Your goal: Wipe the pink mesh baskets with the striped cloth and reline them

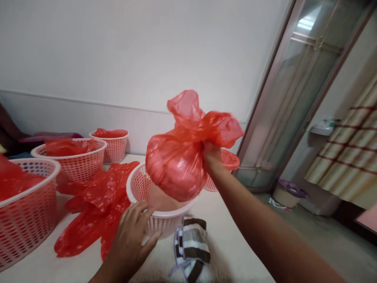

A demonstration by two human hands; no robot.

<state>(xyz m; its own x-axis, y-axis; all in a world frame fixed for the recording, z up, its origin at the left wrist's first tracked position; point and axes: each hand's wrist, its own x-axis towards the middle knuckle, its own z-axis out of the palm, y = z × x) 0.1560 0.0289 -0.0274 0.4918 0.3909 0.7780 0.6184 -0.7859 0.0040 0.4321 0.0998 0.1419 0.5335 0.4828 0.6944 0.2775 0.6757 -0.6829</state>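
Observation:
A filled red plastic bag (176,165) hangs over a white perforated basket (173,214), its gathered neck gripped in my right hand (212,154). The bag's loose top flares out above my fist, and what lies inside cannot be made out. My left hand (134,228) has its fingers stretched and thumb apart at the near left rim of that basket, seeming to touch it. Just in front of the basket is a folded striped cloth (194,239) in brown, grey and white. Crumpled red plastic bags (103,200) lie to the left of the basket.
More baskets with red plastic in them stand at left: a large one (29,220), a middle one (70,159) and a small one (114,147). Another basket (210,184) is partly hidden behind my right hand. A bin (287,194) stands on the floor by the glass door (282,98).

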